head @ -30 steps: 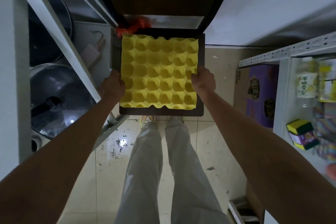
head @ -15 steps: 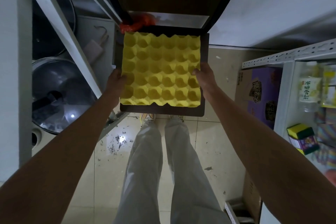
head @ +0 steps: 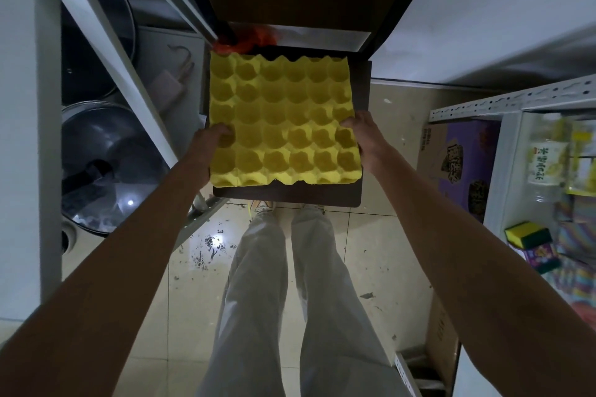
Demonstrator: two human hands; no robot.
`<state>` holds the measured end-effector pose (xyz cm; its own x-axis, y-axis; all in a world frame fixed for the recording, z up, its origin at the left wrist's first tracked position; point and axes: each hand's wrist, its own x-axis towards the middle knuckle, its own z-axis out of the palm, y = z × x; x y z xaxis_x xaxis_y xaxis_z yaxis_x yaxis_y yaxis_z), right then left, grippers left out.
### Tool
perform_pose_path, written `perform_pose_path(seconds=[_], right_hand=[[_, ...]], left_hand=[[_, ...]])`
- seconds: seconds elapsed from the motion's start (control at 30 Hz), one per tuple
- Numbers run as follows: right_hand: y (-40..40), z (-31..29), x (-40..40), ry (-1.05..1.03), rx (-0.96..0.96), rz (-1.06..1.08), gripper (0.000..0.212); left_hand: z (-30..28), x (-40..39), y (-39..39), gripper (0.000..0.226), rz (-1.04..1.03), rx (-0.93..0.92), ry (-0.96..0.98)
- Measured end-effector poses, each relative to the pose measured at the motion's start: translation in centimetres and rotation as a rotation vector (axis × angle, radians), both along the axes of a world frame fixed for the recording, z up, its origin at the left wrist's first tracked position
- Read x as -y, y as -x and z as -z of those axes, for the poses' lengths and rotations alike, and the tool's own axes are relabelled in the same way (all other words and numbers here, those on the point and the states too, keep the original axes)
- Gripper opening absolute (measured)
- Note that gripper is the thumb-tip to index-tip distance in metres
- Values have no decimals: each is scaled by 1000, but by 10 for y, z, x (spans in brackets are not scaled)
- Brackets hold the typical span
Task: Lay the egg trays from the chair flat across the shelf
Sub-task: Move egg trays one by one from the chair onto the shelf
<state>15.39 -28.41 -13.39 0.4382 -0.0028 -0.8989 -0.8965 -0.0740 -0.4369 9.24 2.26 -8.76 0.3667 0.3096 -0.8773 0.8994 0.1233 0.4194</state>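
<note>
A yellow egg tray [head: 283, 119], cups up, lies over the dark brown chair seat [head: 290, 195] in the middle of the view. My left hand [head: 206, 147] grips its left edge, thumb in a cup. My right hand [head: 366, 135] grips its right edge near the front corner. Whether more trays lie beneath it is hidden. A white metal shelf frame [head: 106, 39] rises at the left, and another white shelf rail [head: 516, 100] stands at the right.
Dark pots with glass lids [head: 106, 164] fill the left shelf. A purple carton [head: 458, 164] sits on the floor at right, beside a shelf with sponges [head: 529, 237] and packets. Something orange [head: 251, 40] lies behind the tray. My legs stand on a speckled tile floor [head: 380, 235].
Both hands have tightened on the tray's side edges, the thumbs now over the cups. The tray has tilted slightly and its near edge has come a little toward me.
</note>
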Motion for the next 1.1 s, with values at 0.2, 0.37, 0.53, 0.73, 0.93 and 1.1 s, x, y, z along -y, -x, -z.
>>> perform_pose_path(seconds=[0.2,0.37,0.53,0.73,0.93,1.1], right_hand=[[-1,-3,6,-94,-111,34,56],[12,-18,9,8,-65,71,55],[36,-59,14,110,93,106,30],[77,-144,53,158,217,217,21],[182,-259,101,356,361,417,38],[319,-368,119,614,549,505,48]], left_hand=[[-14,-4,-8,55,-45,6,146],[-25,-5,-3,45,40,12,50],[-69,18,8,29,102,39,-27],[-138,58,-2,52,425,176,-158],[-204,117,4,31,715,309,-136],[-279,195,34,25,991,511,-48]])
